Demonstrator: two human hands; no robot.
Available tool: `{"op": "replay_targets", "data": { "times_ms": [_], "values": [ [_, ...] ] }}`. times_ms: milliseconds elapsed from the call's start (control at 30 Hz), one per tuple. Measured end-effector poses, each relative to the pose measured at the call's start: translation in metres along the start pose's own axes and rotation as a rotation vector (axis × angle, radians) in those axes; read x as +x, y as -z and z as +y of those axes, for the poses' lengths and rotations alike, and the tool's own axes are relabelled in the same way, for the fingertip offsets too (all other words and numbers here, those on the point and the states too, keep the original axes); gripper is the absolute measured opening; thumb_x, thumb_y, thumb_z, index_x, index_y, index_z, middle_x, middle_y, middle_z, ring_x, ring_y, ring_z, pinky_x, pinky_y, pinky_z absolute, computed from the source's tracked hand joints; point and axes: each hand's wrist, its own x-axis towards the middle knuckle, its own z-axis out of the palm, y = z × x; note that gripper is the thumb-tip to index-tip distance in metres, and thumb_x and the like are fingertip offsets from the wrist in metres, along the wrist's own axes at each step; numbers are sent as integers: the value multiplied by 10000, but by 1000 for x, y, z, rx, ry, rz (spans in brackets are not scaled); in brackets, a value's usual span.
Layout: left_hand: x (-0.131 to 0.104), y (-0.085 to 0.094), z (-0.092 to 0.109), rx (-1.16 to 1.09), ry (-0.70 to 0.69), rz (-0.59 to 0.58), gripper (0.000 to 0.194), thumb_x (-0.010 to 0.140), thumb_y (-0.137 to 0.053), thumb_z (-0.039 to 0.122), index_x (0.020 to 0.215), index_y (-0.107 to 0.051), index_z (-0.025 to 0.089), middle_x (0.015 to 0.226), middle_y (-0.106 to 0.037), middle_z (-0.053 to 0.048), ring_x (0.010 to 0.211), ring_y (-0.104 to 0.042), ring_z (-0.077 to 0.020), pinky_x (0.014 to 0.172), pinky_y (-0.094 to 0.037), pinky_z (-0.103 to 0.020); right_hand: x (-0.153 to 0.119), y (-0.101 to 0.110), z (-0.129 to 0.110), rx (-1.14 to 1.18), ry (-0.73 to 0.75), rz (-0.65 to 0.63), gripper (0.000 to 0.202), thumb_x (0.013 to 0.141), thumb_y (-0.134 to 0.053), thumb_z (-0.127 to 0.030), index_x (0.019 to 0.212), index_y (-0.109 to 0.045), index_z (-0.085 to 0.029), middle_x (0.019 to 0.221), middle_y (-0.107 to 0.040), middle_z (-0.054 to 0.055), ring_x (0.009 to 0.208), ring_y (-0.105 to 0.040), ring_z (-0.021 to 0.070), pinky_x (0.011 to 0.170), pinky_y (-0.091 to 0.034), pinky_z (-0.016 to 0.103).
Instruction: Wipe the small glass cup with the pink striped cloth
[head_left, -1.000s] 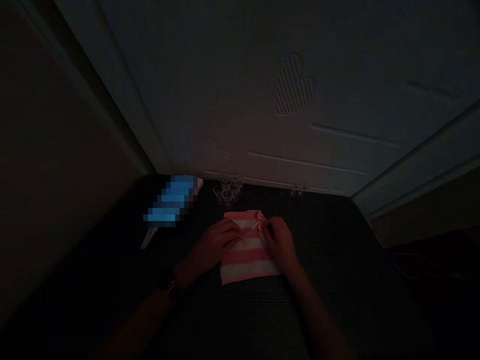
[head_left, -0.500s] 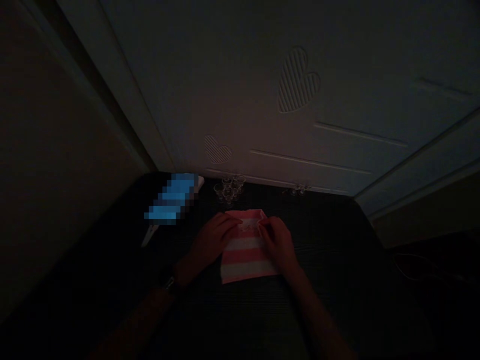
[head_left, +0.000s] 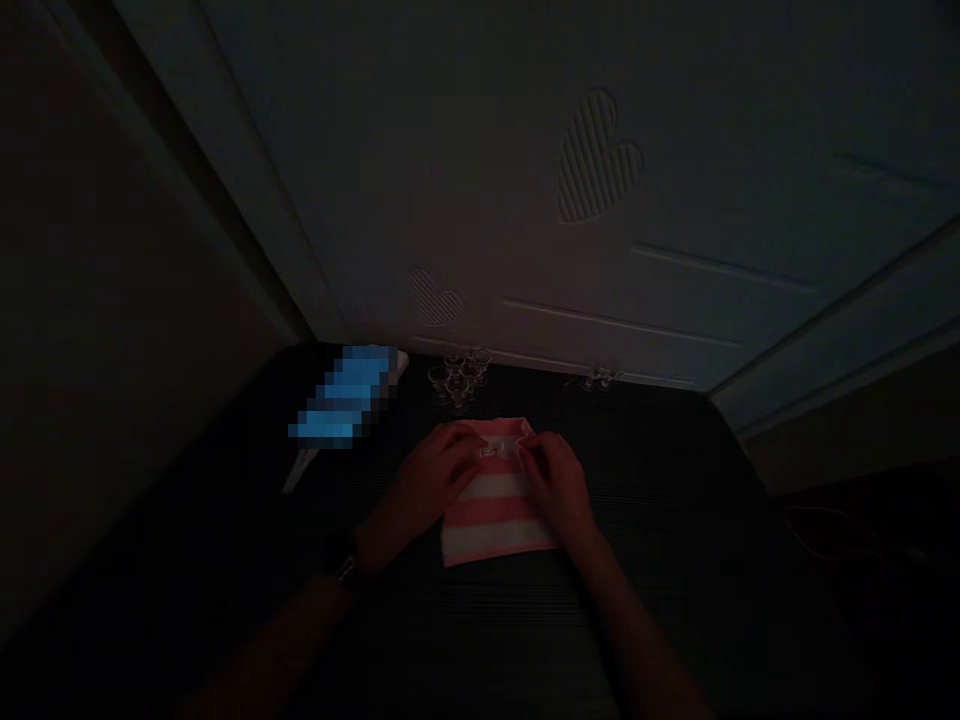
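A pink-and-white striped cloth (head_left: 499,510) lies spread on the dark table, its far edge slightly raised. Over its upper left part my left hand (head_left: 436,462) is curled, fingertips pinched at a small clear, shiny thing (head_left: 491,451). From the other side, my right hand (head_left: 556,485) closes thumb and fingers at the right end of that clear thing, against the cloth. The dim light and my fingers hide its exact shape. A dark watch (head_left: 343,567) is on my left wrist.
Behind the cloth stand several small stemmed glasses (head_left: 459,378). More small clear pieces (head_left: 598,378) are near the panel's foot. At left is a blurred, blue-lit screen (head_left: 345,395) on a white support. A pale panel with heart reliefs (head_left: 598,158) rises behind the table (head_left: 510,620).
The small clear thing between my fingertips has turned slightly. My left hand has shifted a little; my right hand and the cloth stay nearly in place. The scene is slightly dimmer.
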Motion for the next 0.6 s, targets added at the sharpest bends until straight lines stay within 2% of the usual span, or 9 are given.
{"op": "replay_targets", "data": {
  "times_ms": [167, 267, 367, 600],
  "values": [
    [1, 0, 0, 30, 23, -36, 320, 826, -482, 197, 1146, -500, 211, 1148, -538, -51, 1064, -481, -194, 942, -398, -386, -1, -1, 1, -19, -55, 19, 121, 873, -416, -247, 860, -527, -199, 821, -572, 38, 774, -528, 164, 704, -415, 288],
    [1, -1, -2, 43, -5, -36, 271, 821, -488, 193, 1087, -538, 207, 1107, -566, -50, 1027, -502, -196, 917, -413, -386, -1, -1, 2, -31, -84, 22, 150, 880, -399, -265, 845, -527, -196, 796, -569, 38, 751, -525, 163, 673, -411, 280],
    [0, -2, -3, 41, -11, -27, 238, 832, -466, 189, 1053, -553, 207, 1086, -580, -43, 1014, -512, -192, 907, -421, -382, 0, -1, 2, -33, -53, -1, 147, 873, -407, -261, 875, -537, -192, 826, -574, 46, 764, -526, 164, 693, -414, 285],
    [-3, -1, -4, -27, 99, 22, 261, 852, -446, 230, 1104, -509, 210, 1096, -577, -44, 1019, -531, -187, 903, -440, -361, -1, -2, 5, -1, -47, -19, 120, 845, -465, -280, 880, -543, -196, 833, -574, 43, 770, -525, 168, 704, -418, 291]
  ]
}}
